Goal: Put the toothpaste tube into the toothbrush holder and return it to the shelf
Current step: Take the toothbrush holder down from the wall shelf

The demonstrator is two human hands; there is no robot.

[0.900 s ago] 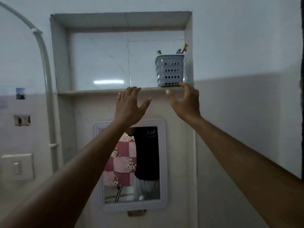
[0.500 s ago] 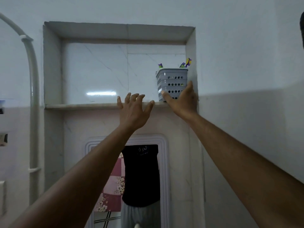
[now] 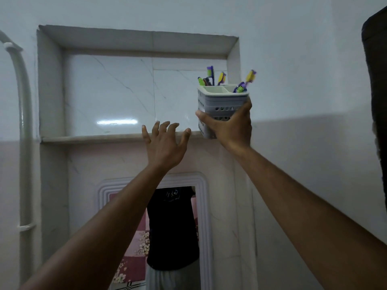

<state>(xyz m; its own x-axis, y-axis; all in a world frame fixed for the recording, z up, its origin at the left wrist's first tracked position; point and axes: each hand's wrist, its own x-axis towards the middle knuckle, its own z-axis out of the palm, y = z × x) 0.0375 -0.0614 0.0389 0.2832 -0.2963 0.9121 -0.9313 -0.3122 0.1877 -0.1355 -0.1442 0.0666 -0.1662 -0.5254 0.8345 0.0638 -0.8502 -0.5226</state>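
The grey perforated plastic toothbrush holder (image 3: 222, 105) with a paler divided insert sits in the right hand (image 3: 231, 127), lifted clear of the shelf and held in front of the right end of the recess, its base at about the level of the ledge; it tilts slightly, so the top compartments show, one near compartment bare and pale; the grip of the right hand is closed around the holder's lower half, thumb on the left face, fingers wrapped round the right side, palm under the near corner; several bright toothbrushes (image 3: 210, 75) in purple, yellow and green stand in the back and right compartments, one yellow-and-purple brush (image 3: 250, 76) leaning out to the right; no toothpaste tube can be made out among them; the left hand (image 3: 164, 144) is raised just left of the holder, its grip open and holding nothing, fingers spread, fingertips at the front edge of the pale stone shelf (image 3: 94, 138); whether they touch the edge cannot be told; the shelf forms the floor of a rectangular wall niche (image 3: 50, 80) backed with white veined marble tile; below it hangs a white-framed mirror (image 3: 204, 216) showing a dark shirt and a pink patterned cloth; a white pipe (image 3: 24, 132) runs down the wall at far left.
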